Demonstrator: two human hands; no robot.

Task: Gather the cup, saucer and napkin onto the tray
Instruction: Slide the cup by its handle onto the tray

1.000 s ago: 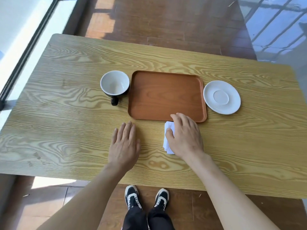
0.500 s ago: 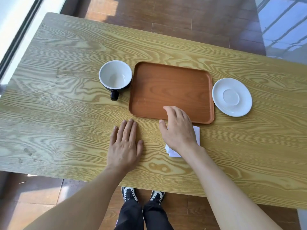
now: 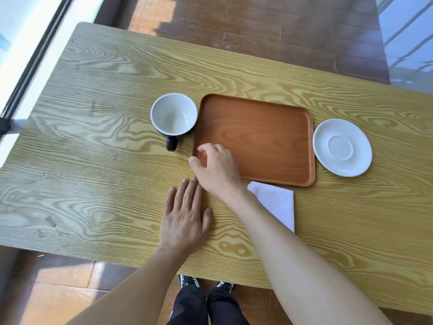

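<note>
1. Plainly, nothing has yet been gathered: the tray (image 3: 257,137) is seen bare, and all three items are judged still to be moved.
2. Right hand (image 3: 216,168): held over the tray's near left corner, fingers loosely curled with thumb and forefinger apart; nothing is gripped. Whether the tray rim is touched cannot be told.
3. Left hand (image 3: 186,218): laid flat, palm down, fingers extended and close together, on the table (image 3: 93,172) just below the right hand; nothing is held.
4. Cup (image 3: 173,117): found beyond the right hand's fingertips and slightly to their left, just beside the tray's left edge. Round, white and glossy inside, dark outside, with a dark handle turned toward the person. It is seen upright and empty.
5. Saucer (image 3: 342,147): placed well to the right of both hands, just beside the tray's right edge. Round, white, smooth glazed ware with a shallow central well.
6. Napkin (image 3: 277,202): lying just right of the right wrist, partly hidden under the forearm, near the tray's front edge. White, folded, soft and matte, with a pointed corner toward the tray.
7. Tray: rectangular, rounded corners, low raised rim, reddish-brown wood with fine grain.
8. Table: pale wood-grain surface, boldly figured and smooth.
9. Remaining, as judged: cup, saucer and napkin are each to be lifted onto the tray.
</note>
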